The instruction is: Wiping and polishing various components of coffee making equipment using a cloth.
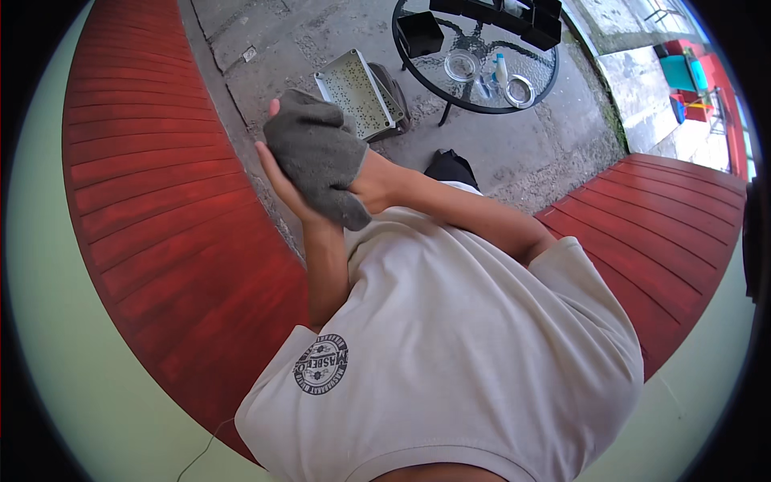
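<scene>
My right hand [316, 156] reaches across the front of my body from the right. A thick grey fabric glove or mitt [307, 144] covers its fingers and thumb, while its wrist is bare. Against the far side of the grey fabric lies my left hand [283, 181], bare, with the edge of its palm and some fingertips showing at the left. The two hands are in contact. Most fingers of both are hidden, so I cannot tell how far they are curled or whether the left one grips the fabric.
Ahead stands a round glass table [476, 109] with black boxes [420, 34], two glass dishes [462, 65] and a white bottle with a blue cap [500, 69]. Beside it is a patterned tray [355, 96]. Red slatted surfaces [150, 199] flank me. A teal object [683, 73] sits far right.
</scene>
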A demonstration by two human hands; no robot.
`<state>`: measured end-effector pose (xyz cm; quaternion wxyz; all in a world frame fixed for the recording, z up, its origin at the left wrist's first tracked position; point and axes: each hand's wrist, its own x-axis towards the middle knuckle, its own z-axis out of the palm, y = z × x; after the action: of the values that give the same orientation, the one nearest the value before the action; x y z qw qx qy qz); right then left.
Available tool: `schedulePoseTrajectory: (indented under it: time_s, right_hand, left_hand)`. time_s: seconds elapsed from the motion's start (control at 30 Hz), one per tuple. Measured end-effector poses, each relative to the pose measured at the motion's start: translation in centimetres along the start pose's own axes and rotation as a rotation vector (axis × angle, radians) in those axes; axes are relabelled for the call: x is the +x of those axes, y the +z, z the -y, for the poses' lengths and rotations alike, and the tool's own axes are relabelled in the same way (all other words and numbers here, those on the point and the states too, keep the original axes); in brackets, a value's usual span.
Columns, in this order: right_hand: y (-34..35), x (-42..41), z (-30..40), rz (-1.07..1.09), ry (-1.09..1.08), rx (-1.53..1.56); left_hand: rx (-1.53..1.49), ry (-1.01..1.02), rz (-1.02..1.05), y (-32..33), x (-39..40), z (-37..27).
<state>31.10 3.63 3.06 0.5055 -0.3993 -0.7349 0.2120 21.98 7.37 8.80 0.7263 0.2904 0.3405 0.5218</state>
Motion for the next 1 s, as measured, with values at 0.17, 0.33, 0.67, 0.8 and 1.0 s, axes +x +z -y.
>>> schedulePoseTrajectory:
  time_s: [0.17,0.33,0.67,0.8,1.0]
  right_hand:
    - [0.8,-1.2,-2.9,-0.217,0.315,0.26]
    - [0.2,-5.6,-1.9,-0.286,0.58,0.467]
    - [-6.1,-15.5,-3.0,-0.722,0.757,1.084]
    - [-12.0,-24.1,-3.3,-0.339,0.973,0.392]
    - [-19.3,-36.7,-4.1,-1.337,0.811,1.553]
  left_hand:
    - [-0.002,-0.142,0.044,-0.2,1.1,2.8]
    - [0.207,0.011,0.164,1.6,2.9,5.9]
    - [1.187,0.543,0.674,2.6,2.3,17.7]
    - [1.356,0.47,0.835,6.0,-0.4,23.5]
    - [1.157,-0.008,0.98,10.7,-0.7,34.4]
